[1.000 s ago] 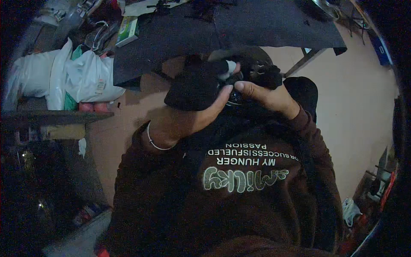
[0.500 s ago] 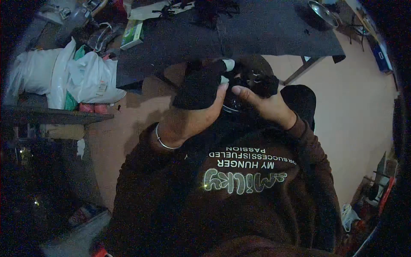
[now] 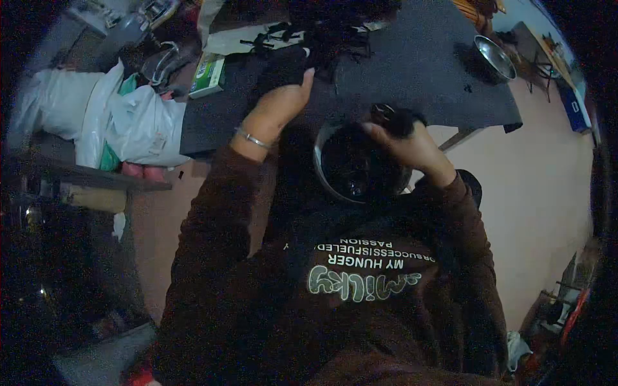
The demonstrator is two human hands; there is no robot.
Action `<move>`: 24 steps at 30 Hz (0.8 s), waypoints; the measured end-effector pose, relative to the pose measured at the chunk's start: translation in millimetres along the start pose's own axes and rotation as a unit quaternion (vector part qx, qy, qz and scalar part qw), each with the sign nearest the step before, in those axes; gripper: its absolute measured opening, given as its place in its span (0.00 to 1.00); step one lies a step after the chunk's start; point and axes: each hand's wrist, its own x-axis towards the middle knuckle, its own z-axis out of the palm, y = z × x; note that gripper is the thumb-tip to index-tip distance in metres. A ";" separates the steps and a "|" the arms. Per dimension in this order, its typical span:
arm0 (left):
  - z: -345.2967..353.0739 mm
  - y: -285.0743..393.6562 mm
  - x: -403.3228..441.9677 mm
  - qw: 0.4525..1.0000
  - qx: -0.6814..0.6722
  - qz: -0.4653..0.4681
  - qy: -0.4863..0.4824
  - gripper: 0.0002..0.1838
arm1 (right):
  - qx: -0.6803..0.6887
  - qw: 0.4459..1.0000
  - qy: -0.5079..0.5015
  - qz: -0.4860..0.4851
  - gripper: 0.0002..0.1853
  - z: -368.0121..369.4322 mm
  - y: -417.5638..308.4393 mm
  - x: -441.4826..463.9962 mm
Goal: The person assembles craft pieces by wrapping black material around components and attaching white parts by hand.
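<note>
My left hand (image 3: 283,100) reaches over the dark-covered table, beside black strip-like pieces (image 3: 273,40) lying on a pale sheet. Dark material covers its fingers, with a pale spot at one tip; whether they hold anything is not visible. My right hand (image 3: 412,145) is closed, thumb inward, around a small black piece with shiny parts (image 3: 384,113), above the right side of a metal bowl (image 3: 318,164). The bowl rests at my lap. Its inside is dark with a few glints, and what it contains cannot be made out.
The table (image 3: 412,77) has a dark cover. On it are a green and white box (image 3: 208,76) and a shiny metal dish (image 3: 494,58) near the right edge. White plastic bags (image 3: 145,122) sit on a shelf at left. A blue box (image 3: 571,103) stands far right.
My hands were close together above my lap and have moved apart. The left went forward over the table; the right stayed near the bowl, which now shows more. The view shifted slightly.
</note>
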 end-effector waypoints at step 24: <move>-6.3 64.0 -28.5 0.987 -0.157 0.035 0.009 0.21 | -0.108 0.989 -0.047 0.086 0.23 -11.3 5.4 72.9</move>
